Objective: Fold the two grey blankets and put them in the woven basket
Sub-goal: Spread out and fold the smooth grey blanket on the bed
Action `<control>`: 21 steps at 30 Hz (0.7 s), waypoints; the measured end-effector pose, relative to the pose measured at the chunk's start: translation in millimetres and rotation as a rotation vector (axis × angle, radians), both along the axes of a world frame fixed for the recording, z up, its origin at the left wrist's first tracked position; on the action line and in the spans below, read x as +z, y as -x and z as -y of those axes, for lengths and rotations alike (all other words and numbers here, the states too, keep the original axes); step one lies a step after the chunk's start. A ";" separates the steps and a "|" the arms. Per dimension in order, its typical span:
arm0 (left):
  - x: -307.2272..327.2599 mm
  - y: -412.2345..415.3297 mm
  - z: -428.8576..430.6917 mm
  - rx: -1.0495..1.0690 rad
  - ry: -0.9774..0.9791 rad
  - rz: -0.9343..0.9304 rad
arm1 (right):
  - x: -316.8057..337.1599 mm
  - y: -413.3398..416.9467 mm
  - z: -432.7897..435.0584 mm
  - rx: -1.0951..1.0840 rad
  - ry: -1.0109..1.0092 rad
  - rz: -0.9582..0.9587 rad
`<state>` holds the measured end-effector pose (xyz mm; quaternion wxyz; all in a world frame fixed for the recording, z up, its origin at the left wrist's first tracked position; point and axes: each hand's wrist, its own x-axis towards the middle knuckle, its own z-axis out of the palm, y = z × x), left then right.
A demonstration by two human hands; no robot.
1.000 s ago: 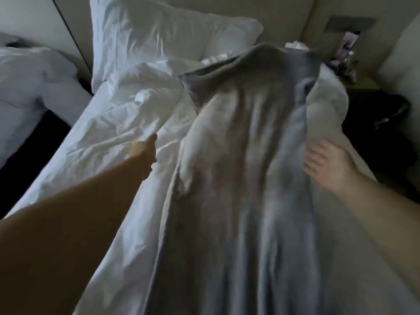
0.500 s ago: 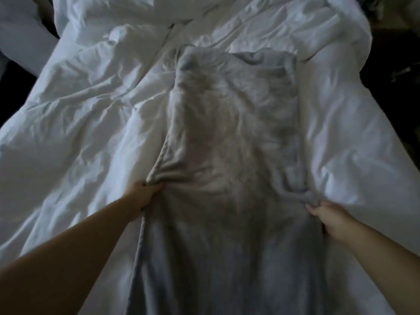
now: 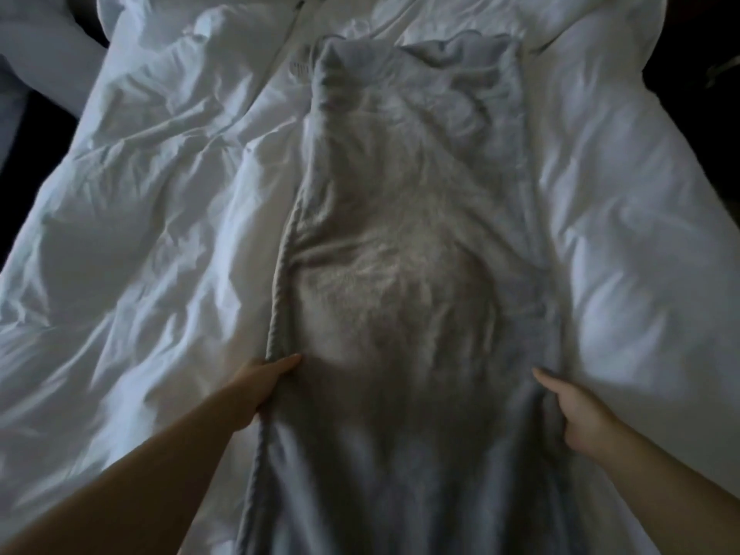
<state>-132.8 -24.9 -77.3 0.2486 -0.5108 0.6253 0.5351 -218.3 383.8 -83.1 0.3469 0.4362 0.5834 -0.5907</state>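
Grey blanket lies lengthwise on white duvet, running 12 to 6 o'clock. Left hand grips its rolled edge at approx 8 o'clock, right hand grips opposite edge at 4. Hands well apart, w/ blanket between. Pillow at 10 o'clock.
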 end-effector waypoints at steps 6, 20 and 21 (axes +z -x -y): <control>8.4 -105.8 -36.1 0.009 0.033 0.044 | 14.8 -100.1 -5.9 0.037 0.046 0.084; 59.3 -164.2 -47.9 0.014 -0.066 -0.136 | 64.9 -169.3 -49.9 0.343 -0.213 -0.249; 69.2 -148.3 -43.4 0.010 -0.033 -0.201 | 75.2 -149.3 -42.7 0.354 -0.230 -0.324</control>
